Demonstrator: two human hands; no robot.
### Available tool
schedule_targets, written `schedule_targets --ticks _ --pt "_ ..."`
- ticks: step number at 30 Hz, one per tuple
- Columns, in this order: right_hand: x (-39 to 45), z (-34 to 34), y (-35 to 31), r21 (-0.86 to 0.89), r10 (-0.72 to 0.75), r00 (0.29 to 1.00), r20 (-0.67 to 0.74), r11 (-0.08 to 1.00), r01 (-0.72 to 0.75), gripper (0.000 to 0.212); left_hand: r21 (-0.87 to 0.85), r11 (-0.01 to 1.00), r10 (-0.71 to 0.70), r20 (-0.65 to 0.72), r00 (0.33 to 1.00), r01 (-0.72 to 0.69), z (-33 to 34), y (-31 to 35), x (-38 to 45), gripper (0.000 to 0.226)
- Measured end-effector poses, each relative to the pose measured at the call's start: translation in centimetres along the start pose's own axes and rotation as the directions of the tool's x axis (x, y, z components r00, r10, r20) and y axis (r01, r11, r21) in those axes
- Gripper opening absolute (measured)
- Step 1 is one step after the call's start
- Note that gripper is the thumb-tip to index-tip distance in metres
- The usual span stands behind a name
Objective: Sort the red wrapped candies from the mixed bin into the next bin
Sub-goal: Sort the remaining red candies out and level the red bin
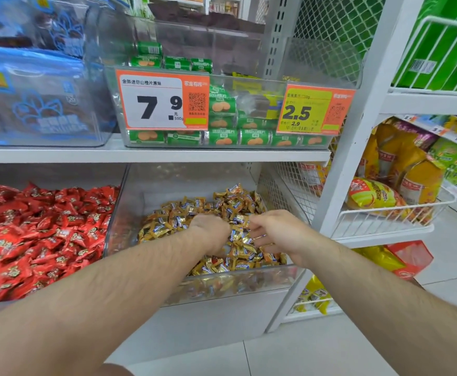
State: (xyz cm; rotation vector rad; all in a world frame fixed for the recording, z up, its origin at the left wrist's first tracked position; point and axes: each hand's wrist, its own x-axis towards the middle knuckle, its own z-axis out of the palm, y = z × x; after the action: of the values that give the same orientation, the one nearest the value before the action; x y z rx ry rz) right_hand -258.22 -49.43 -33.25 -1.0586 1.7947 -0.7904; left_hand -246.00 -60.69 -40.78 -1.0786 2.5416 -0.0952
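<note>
A clear mixed bin [235, 284] on the lower shelf holds a heap of gold and blue wrapped candies [208, 207]. Both my hands are down in this heap near its middle. My left hand [211, 230] shows only its back; its fingers are buried among the wrappers and hidden. My right hand [272, 232] lies just right of it, with loosely bent fingers touching the gold candies and nothing plainly held. Left of this bin, the neighbouring bin is piled high with red wrapped candies [32, 234]. I cannot pick out a red wrapper under my hands.
The shelf above carries a clear bin of green biscuit packs [221, 107] with two price tags [162, 100] hanging over its front. A white wire basket [384, 221] with yellow snack bags stands to the right. Grey floor tiles lie below.
</note>
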Motion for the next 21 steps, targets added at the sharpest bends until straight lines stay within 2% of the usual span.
schedule_targets --ticks 2,5,8,10,11,13,14,16,17,18,21 --pt "0.2 -0.1 -0.1 -0.003 -0.011 1.000 -0.018 1.000 0.011 0.026 0.068 0.997 0.026 -0.018 0.999 -0.025 0.1 -0.3 -0.1 0.040" --pt "0.3 -0.3 -0.1 -0.006 -0.033 0.998 -0.048 0.999 0.032 0.024 0.195 0.978 0.089 -0.098 0.991 -0.068 0.4 -0.9 -0.5 0.022" --pt "0.4 -0.2 -0.2 -0.005 -0.048 0.998 -0.050 0.999 0.048 0.028 0.222 0.967 0.160 -0.162 0.974 -0.122 0.6 -1.2 -0.9 0.012" --pt "0.5 -0.1 -0.2 -0.011 -0.048 0.998 -0.046 0.999 0.048 0.027 0.055 0.988 0.156 -0.240 0.958 -0.147 0.1 -1.4 -1.4 0.011" --pt "0.5 -0.1 -0.2 -0.017 -0.052 0.998 -0.045 0.999 0.051 0.025 -0.151 0.977 0.101 -0.291 0.951 -0.150 -0.3 -1.7 -1.7 0.015" --pt "0.6 -0.3 -0.2 -0.038 -0.061 0.997 -0.055 0.998 0.059 0.022 -0.575 0.803 -0.055 -0.330 0.942 -0.154 -1.2 -2.3 -2.3 0.014" --pt "0.6 -0.5 -0.3 -0.055 -0.067 0.996 -0.062 0.996 0.064 0.021 -0.691 0.705 -0.107 -0.329 0.938 -0.162 -1.6 -2.6 -2.5 0.012" --pt "0.6 -1.0 -0.6 -0.084 -0.076 0.995 -0.071 0.994 0.070 0.019 -0.798 0.583 -0.114 -0.270 0.956 -0.155 -2.1 -3.2 -2.8 0.020" --pt "0.6 -1.2 -0.7 -0.090 -0.075 0.995 -0.071 0.994 0.069 0.019 -0.810 0.568 -0.066 -0.219 0.973 -0.144 -2.2 -3.3 -3.0 0.026" --pt "0.5 -1.3 -0.9 -0.092 -0.074 0.995 -0.069 0.993 0.068 0.020 -0.788 0.601 -0.010 -0.171 0.985 -0.131 -2.3 -3.3 -3.0 0.030" --pt "0.2 -1.6 -1.3 -0.080 -0.066 0.996 -0.053 0.995 0.061 0.025 -0.584 0.797 0.152 -0.055 0.987 -0.155 -2.4 -2.8 -2.5 0.024"
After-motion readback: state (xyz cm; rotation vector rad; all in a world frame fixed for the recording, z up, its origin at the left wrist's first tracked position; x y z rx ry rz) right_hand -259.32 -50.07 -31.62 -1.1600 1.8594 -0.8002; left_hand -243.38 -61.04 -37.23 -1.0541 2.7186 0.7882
